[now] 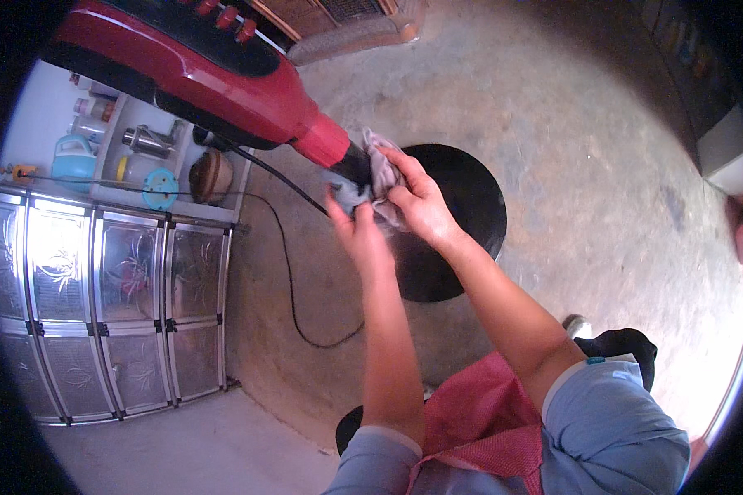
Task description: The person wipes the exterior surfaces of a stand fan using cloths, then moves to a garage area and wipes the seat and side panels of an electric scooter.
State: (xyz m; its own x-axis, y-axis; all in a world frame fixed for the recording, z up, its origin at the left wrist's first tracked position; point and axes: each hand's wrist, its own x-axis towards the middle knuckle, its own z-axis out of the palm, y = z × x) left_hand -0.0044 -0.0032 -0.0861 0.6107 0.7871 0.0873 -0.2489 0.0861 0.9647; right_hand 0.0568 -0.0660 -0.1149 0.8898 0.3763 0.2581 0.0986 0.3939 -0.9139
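A red and black pedestal fan housing with red buttons fills the upper left, its fan head out of view. From its red collar a short black pole comes down over a round black base on the floor. A pale pinkish-grey cloth is wrapped about the pole just below the collar. My right hand pinches the cloth on the pole's right side. My left hand, slightly blurred, grips a greyish part of the cloth on the left side.
A black cord loops across the concrete floor. At left stands a silver-panelled cabinet, with a blue jug, a brown pot and a metal flask on shelves above. Wooden furniture edges the top.
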